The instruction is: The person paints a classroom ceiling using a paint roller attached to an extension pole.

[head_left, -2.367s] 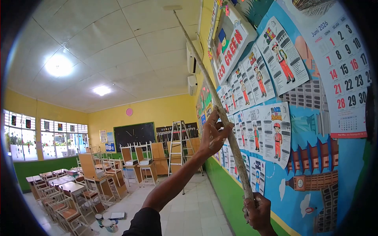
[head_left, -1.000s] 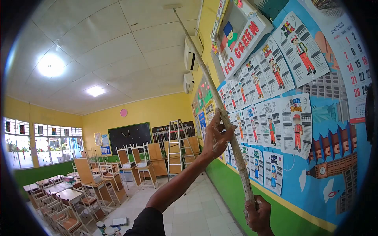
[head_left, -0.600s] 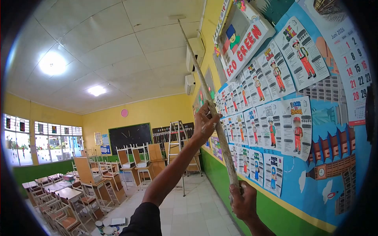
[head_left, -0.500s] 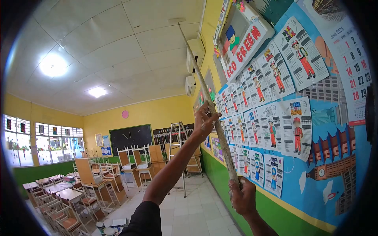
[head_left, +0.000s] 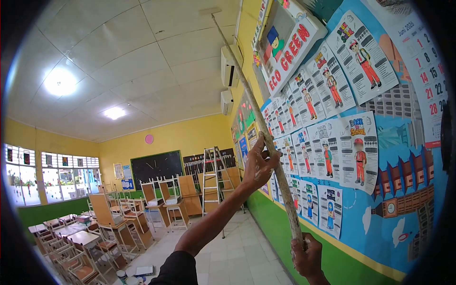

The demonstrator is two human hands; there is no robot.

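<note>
A long, paint-stained roller pole (head_left: 241, 76) slants from the lower right up to the ceiling. Its pale roller head (head_left: 210, 11) is small in view and appears to meet a ceiling panel. My left hand (head_left: 260, 164), speckled with white paint, closes around the middle of the pole. Lower down, my right hand (head_left: 308, 256) wraps the pole close to its bottom end. The white ceiling (head_left: 114, 42) carries thin panel seams.
Posters (head_left: 358, 152) and a framed sign (head_left: 294, 52) cover the right wall, with air conditioners (head_left: 228, 66) beyond. A stepladder (head_left: 212, 178) stands ahead. Stacked chairs and desks (head_left: 85, 237) fill the left. Paint cans (head_left: 122, 274) sit on the floor (head_left: 228, 254).
Both hands have shifted down and to the right with the pole's lower part. The roller head appears slightly higher and farther left, while the view has also shifted a little.
</note>
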